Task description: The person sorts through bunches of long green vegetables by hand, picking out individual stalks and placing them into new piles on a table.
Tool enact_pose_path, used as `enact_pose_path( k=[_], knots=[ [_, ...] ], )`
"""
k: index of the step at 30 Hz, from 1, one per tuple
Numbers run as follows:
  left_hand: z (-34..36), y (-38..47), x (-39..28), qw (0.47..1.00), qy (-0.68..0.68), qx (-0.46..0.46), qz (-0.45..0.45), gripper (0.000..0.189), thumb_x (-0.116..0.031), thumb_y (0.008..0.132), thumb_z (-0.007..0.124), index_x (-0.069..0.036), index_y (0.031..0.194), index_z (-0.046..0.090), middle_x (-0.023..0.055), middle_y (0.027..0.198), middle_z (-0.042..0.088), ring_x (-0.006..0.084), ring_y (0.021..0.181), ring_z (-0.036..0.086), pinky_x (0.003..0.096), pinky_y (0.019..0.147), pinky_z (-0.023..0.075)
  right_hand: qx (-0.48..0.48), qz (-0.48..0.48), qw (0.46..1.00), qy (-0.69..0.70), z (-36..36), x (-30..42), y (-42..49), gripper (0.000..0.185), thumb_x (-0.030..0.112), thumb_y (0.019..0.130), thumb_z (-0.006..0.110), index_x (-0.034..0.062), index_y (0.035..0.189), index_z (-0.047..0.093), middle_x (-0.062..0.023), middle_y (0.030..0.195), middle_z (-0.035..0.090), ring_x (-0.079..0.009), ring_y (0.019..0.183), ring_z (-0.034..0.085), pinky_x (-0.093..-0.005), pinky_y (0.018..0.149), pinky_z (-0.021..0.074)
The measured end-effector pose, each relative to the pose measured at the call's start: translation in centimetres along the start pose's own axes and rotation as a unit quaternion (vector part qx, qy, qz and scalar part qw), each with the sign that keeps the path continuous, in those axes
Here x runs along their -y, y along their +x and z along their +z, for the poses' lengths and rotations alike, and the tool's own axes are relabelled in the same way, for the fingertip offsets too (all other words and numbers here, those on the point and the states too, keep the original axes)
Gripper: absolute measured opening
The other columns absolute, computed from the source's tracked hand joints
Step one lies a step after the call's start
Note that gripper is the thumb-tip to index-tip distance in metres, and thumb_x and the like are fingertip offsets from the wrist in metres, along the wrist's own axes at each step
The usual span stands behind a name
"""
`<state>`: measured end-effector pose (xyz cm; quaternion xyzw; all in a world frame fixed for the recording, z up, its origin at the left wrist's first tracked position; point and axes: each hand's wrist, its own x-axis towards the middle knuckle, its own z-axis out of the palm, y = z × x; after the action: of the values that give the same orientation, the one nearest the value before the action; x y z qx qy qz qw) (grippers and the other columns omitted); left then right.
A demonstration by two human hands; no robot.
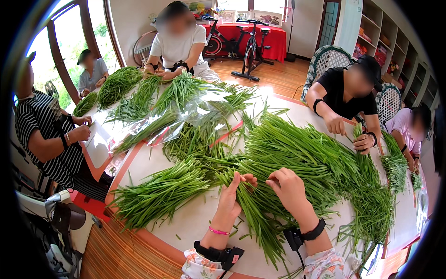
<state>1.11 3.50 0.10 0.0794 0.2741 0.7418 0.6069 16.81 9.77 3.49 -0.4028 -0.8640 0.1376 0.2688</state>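
Note:
My left hand [234, 191], with a pink band at its wrist, holds a bunch of long, flat green leaves like garlic chives [252, 212], the thumb upright and the leaf ends hanging toward me. Just right of it my right hand [287, 186] is raised over the leaves, thumb and fingertips close together; whether a leaf is between them I cannot tell. Beyond and right of my hands spreads a large heap of the same leaves [292, 150]. Another pile [163, 195] lies to the left, its leaf ends near the table's edge. Both my wrists wear black straps with small devices.
Several people sit around the white table [174, 240], handling greens. Clear plastic bags [198, 108] lie over leaves at the middle left. Loose trimmings are scattered near my hands. A white scooter [66, 223] stands at the lower left, and exercise bikes [252, 52] stand behind the table.

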Motion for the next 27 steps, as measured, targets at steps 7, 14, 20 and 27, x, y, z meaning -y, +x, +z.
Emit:
enact_pose_path(
  k=[7,14,20,27],
  knots=[
    [-1.9,0.6,0.1,0.998,-0.009,0.05,-0.032,0.026,-0.032,0.093,0.06,-0.009,0.083,0.053,-0.0036,0.068,0.042,0.0086,0.064,0.047,0.0259,0.064,0.0462,-0.047,-0.058,0.992,-0.105,1.7,-0.6,0.0,0.013,0.012,0.074,0.073,0.0087,0.079,0.061,-0.0056,0.08,0.054,-0.0247,0.081,0.055,-0.0354,0.071,0.0476],
    [-1.6,0.5,0.0,0.999,0.003,0.028,-0.041,0.024,-0.029,0.094,0.061,-0.009,0.083,0.054,-0.0048,0.066,0.037,0.0065,0.059,0.04,0.0232,0.058,0.0411,-0.068,-0.062,0.991,-0.101,1.9,-0.5,0.1,0.013,0.009,0.073,0.071,0.0086,0.08,0.06,-0.0059,0.081,0.054,-0.0244,0.081,0.055,-0.0356,0.072,0.0468],
    [-1.4,0.5,0.0,0.999,0.005,0.025,-0.045,0.023,-0.027,0.093,0.061,-0.008,0.083,0.054,-0.0046,0.066,0.038,0.0068,0.059,0.04,0.0234,0.058,0.0411,-0.068,-0.073,0.986,-0.137,2.0,-0.5,0.1,0.009,0.009,0.077,0.067,0.007,0.08,0.058,-0.0064,0.081,0.054,-0.0252,0.081,0.055,-0.0362,0.073,0.0462],
    [-1.1,0.3,0.0,0.999,0.013,-0.02,-0.041,0.016,-0.02,0.092,0.064,-0.005,0.092,0.057,-0.0044,0.066,0.041,0.0073,0.059,0.043,0.0247,0.058,0.0425,-0.081,-0.064,0.988,-0.113,0.8,0.0,0.3,0.009,0.009,0.077,0.066,0.0072,0.079,0.057,-0.0064,0.079,0.056,-0.0245,0.079,0.056,-0.0365,0.072,0.046]
  ],
)
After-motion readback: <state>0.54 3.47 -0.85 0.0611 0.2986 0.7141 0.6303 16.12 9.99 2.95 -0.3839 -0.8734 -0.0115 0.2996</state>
